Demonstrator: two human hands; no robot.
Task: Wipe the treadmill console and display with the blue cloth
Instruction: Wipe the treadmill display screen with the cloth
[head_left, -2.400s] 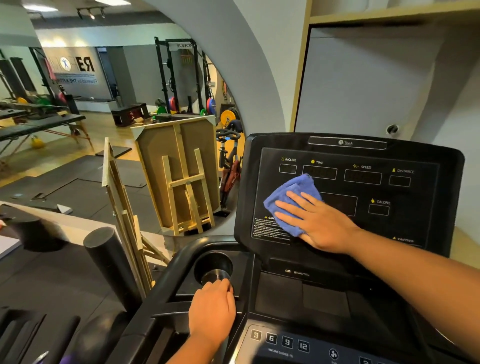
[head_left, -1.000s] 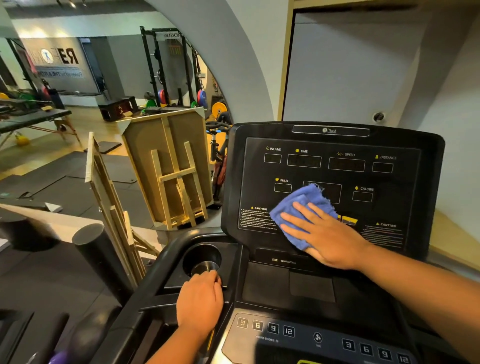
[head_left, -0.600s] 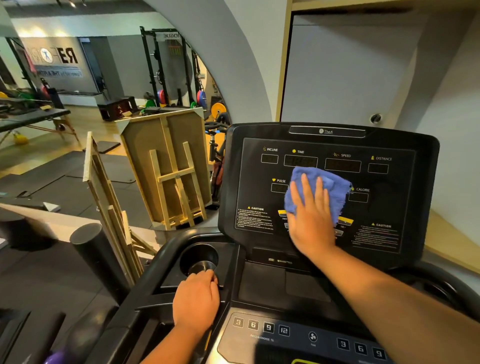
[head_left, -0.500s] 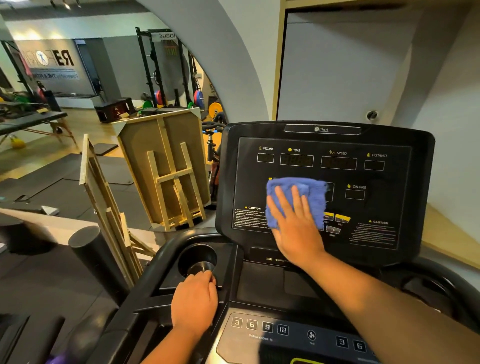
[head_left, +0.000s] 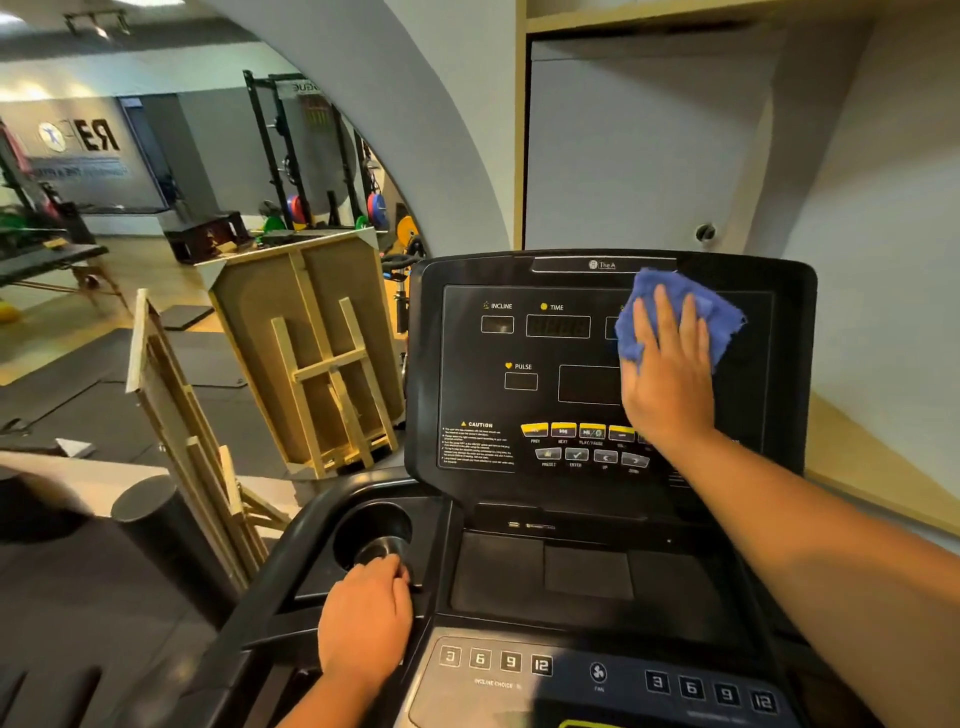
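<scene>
Fingers (head_left: 658, 322) of right hand (head_left: 667, 374) spread flat and open, pinning blue cloth (head_left: 719, 317) against upper right of display (head_left: 467, 395). No pinch or fist: palm pressure alone keeps cloth on upright panel, likely because a flat hand covers more surface per stroke and presses evenly on smooth glass-like face. Cloth bunched beyond fingertips, covering speed readout area just below brand strip at far edge; frayed corner reaching right toward distance label, itself hidden. Forearm crossing lower right of panel, hiding part of button rows (head_left: 576, 441) and caution text on that side.

Left hand (head_left: 366, 621) resting knuckles-up on near left of console (head_left: 587, 577), fingers curled down at near rim of cup holder (head_left: 371, 530); gripping or merely resting, cannot tell, since fingertips hidden beneath hand. Probably a brace, steadying body while other arm reaches far and high.

Wiping in progress on display top; lower tray, cup holder and near row of number keys (head_left: 496, 660) apparently yet to receive cloth. Light pressure advisable over yellow buttons, to avoid triggering anything. Wooden easels (head_left: 311, 358) leaning at left, well apart from treadmill, no obstacle.
</scene>
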